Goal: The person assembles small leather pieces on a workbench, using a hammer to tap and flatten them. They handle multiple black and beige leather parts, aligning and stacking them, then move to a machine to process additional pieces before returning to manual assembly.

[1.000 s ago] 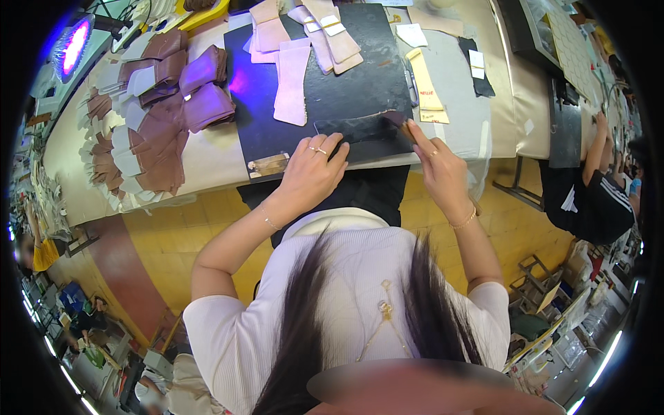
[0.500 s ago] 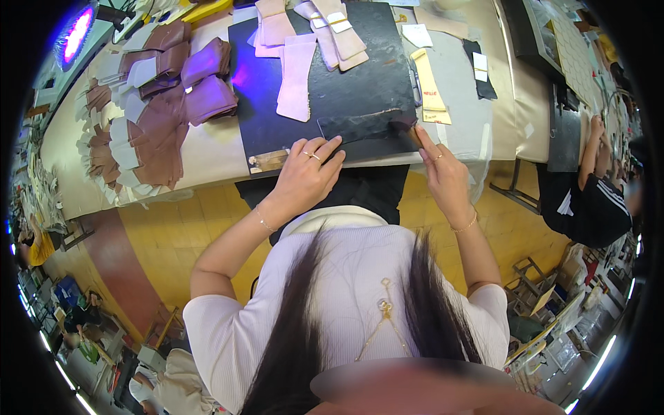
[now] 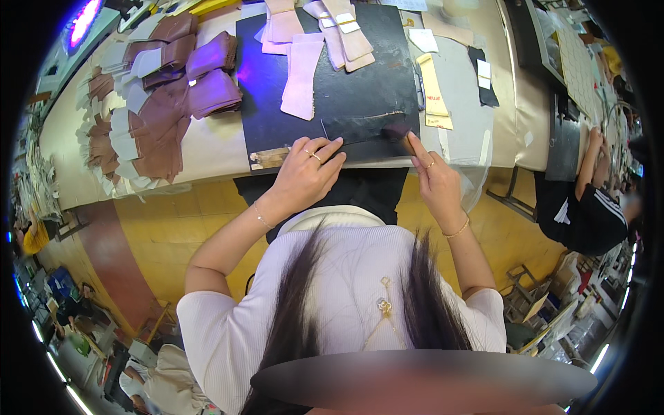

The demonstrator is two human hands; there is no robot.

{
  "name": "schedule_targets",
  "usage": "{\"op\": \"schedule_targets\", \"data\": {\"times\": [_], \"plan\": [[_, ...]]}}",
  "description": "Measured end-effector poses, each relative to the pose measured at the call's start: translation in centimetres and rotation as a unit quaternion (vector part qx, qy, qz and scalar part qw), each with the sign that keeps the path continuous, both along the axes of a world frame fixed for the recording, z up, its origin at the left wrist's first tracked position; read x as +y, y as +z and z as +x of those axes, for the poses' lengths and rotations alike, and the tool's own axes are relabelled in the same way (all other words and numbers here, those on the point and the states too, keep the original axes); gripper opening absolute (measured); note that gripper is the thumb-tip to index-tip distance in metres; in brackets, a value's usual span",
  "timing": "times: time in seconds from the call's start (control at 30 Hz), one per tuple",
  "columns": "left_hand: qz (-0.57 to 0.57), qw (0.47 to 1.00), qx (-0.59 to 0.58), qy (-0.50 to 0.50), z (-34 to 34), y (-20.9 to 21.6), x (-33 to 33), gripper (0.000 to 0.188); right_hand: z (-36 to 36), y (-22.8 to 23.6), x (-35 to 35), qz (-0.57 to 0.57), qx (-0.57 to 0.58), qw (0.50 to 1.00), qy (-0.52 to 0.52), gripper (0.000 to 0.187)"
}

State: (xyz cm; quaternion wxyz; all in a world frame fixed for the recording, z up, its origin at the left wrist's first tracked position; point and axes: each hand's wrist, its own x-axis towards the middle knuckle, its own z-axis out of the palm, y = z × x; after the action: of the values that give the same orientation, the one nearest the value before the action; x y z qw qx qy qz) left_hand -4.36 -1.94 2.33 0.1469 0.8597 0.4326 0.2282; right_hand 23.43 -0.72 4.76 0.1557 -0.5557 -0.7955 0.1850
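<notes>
A black leather-like piece [image 3: 363,126] lies along the near edge of a black mat [image 3: 346,76]. My left hand [image 3: 309,168] rests at this piece's left end, its fingers slightly bent and lying on it. Beyond the fingertips of my right hand [image 3: 437,181], a small dark purple-brown flap [image 3: 395,131] stands out at the right end. That hand's thumb and index finger are closed together on its edge. Pale pink shaped pieces [image 3: 301,77] lie farther back on the mat. A light wooden strip [image 3: 268,159] is beside my left hand.
Fanned brown pieces [image 3: 158,138] with pale backing and folded brown bundles [image 3: 213,93] cover the left of the table. Right of the mat lie a yellow template [image 3: 431,90] and a black piece with a white label [image 3: 484,79]. Another person [image 3: 581,207] works at the right.
My right hand has shifted slightly left and down, and the dark flap at its fingertips now shows more broadly. The left hand stays on the piece. The whole view has shifted a little.
</notes>
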Motion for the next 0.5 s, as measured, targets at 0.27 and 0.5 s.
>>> {"op": "schedule_targets", "data": {"times": [0.27,0.5], "plan": [[0.001,1.000,-0.022,0.006,-0.2,-0.4,-0.7,0.026,-0.9,0.7,0.4,0.036,0.016,0.999,0.036,0.051],[-0.002,1.000,-0.022,0.004,-0.4,-0.4,-0.7,0.026,-1.1,0.9,0.9,-0.014,-0.042,0.998,0.040,0.054]]}}
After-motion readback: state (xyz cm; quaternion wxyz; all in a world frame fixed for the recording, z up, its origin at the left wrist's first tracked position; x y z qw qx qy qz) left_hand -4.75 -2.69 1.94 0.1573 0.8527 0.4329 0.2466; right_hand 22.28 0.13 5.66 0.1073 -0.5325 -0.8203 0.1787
